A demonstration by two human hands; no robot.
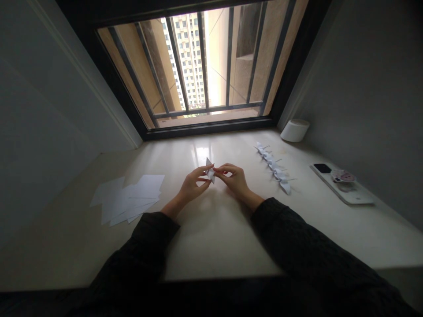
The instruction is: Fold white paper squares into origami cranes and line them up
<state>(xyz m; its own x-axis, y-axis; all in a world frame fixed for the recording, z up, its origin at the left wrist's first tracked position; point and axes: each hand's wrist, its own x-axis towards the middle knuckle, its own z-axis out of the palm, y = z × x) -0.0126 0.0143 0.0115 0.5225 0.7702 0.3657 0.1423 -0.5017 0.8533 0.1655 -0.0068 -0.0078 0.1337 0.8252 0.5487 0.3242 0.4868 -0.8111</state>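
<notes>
A small folded piece of white paper (209, 171) is held just above the pale sill (211, 229), in front of the window. My left hand (193, 185) pinches it from the left with thumb and fingers closed on it. My right hand (234, 178) pinches it from the right, fingertips meeting the paper's edge. Both forearms are in dark sleeves and reach in from the bottom of the view.
A loose stack of white paper sheets (127, 199) lies at the left. A row of several folded paper figures (274, 168) lies at the right. Further right lie a white phone (343, 184) and a white cylinder (294, 130). A barred window (205, 66) stands behind.
</notes>
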